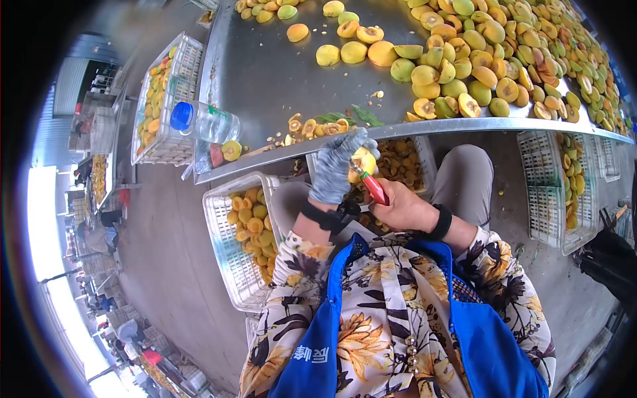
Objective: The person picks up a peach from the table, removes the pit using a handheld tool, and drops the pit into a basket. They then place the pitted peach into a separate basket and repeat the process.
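My left hand (pixel 337 167), in a grey glove, is closed round a yellow peach half (pixel 362 163) just past the table's near edge. In my bare right hand (pixel 406 205) is a red-handled pitting tool (pixel 375 190), fingers wrapped round its handle. Its metal end meets the peach half; the shape of the tip is hidden there. Beyond my hands, peach scraps and pits (pixel 312 127) lie along the metal table (pixel 292 79) beside green leaves (pixel 366 115). Below my hands a crate of cut peach pieces (pixel 401 166) stands partly under the table.
A large heap of peach halves (pixel 491 53) covers the table's right side. A blue-capped bottle (pixel 206 122) lies at its left corner. White crates of peaches stand at left (pixel 225 232), far left (pixel 189 60) and right (pixel 541 186). My knees are under the table edge.
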